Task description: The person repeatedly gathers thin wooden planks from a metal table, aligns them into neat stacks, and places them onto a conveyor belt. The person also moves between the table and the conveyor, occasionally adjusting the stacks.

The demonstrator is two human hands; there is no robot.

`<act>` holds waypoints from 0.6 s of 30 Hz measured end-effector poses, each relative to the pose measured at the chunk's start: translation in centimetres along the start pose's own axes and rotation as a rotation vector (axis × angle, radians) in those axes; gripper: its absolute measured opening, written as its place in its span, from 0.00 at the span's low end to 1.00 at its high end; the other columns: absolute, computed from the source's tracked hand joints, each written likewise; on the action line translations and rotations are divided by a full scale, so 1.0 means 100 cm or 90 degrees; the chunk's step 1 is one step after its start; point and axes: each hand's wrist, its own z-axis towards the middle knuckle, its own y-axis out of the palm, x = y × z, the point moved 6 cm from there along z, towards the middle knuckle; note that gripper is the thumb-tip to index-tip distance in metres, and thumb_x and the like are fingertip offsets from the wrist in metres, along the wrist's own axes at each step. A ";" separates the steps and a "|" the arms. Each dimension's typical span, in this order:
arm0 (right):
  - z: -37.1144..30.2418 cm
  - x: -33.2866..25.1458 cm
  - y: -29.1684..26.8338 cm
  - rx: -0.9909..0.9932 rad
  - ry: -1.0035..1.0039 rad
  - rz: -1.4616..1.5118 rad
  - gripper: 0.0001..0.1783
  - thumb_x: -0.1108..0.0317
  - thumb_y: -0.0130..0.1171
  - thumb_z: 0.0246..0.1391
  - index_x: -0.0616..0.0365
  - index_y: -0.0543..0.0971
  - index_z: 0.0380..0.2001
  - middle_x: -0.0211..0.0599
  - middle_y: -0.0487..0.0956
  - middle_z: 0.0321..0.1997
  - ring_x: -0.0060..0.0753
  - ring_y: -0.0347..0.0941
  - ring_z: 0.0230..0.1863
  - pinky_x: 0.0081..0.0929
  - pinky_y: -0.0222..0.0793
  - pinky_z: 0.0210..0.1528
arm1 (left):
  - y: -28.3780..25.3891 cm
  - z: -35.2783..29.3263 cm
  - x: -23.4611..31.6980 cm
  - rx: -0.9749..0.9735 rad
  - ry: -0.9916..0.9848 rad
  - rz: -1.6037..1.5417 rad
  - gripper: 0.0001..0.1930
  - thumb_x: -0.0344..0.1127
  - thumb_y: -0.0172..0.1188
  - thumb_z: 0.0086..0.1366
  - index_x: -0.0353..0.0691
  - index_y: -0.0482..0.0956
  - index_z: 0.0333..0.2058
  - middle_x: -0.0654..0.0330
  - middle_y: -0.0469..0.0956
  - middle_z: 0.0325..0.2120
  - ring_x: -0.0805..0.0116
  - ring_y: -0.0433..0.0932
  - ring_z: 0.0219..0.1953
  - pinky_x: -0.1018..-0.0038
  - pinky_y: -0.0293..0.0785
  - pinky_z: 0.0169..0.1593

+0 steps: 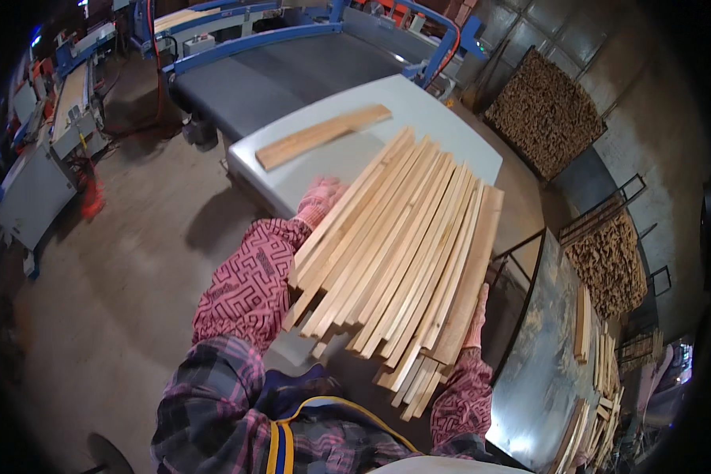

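Fingers of your pink-gloved left hand (321,201) and right hand (476,317), too hidden to tell their closure, flank a bundle of long pale wooden strips (395,253) slanting away rightward.

no lettering or numbers can be read.

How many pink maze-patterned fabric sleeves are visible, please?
2: one pink maze-patterned fabric sleeve by the pink-gloved left hand, and a matching sleeve by the pink-gloved right hand, both hands flanking long pale wooden strips.
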 end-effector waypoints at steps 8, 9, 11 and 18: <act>0.141 0.005 -0.109 0.028 -0.189 0.089 0.38 0.35 0.51 0.61 0.58 0.74 0.59 0.39 0.80 0.51 0.36 0.79 0.46 0.32 0.79 0.48 | 0.116 0.106 0.026 0.050 0.090 0.707 0.36 0.65 0.53 0.63 0.58 0.64 0.66 0.45 0.63 0.64 0.42 0.57 0.68 0.53 0.52 0.69; 0.179 0.006 -0.147 0.037 -0.237 0.034 0.38 0.36 0.51 0.62 0.58 0.73 0.59 0.40 0.79 0.51 0.36 0.79 0.46 0.32 0.79 0.49 | 0.152 0.143 -0.004 -0.088 0.022 0.655 0.38 0.66 0.54 0.62 0.57 0.62 0.67 0.45 0.65 0.62 0.43 0.60 0.66 0.54 0.57 0.66; 0.268 -0.066 -0.028 -0.057 -0.129 0.142 0.36 0.38 0.49 0.64 0.57 0.70 0.62 0.39 0.77 0.55 0.35 0.78 0.49 0.30 0.78 0.50 | 0.105 0.308 0.053 -0.132 0.014 0.647 0.38 0.62 0.57 0.62 0.52 0.61 0.67 0.46 0.71 0.55 0.45 0.71 0.58 0.56 0.71 0.56; 0.305 -0.104 -0.147 0.088 -0.109 0.222 0.31 0.44 0.48 0.67 0.53 0.69 0.63 0.39 0.77 0.57 0.38 0.77 0.50 0.33 0.78 0.50 | 0.222 0.278 0.033 -0.404 -0.130 -0.050 0.41 0.61 0.56 0.65 0.39 0.61 0.67 0.48 0.74 0.54 0.54 0.68 0.61 0.67 0.60 0.66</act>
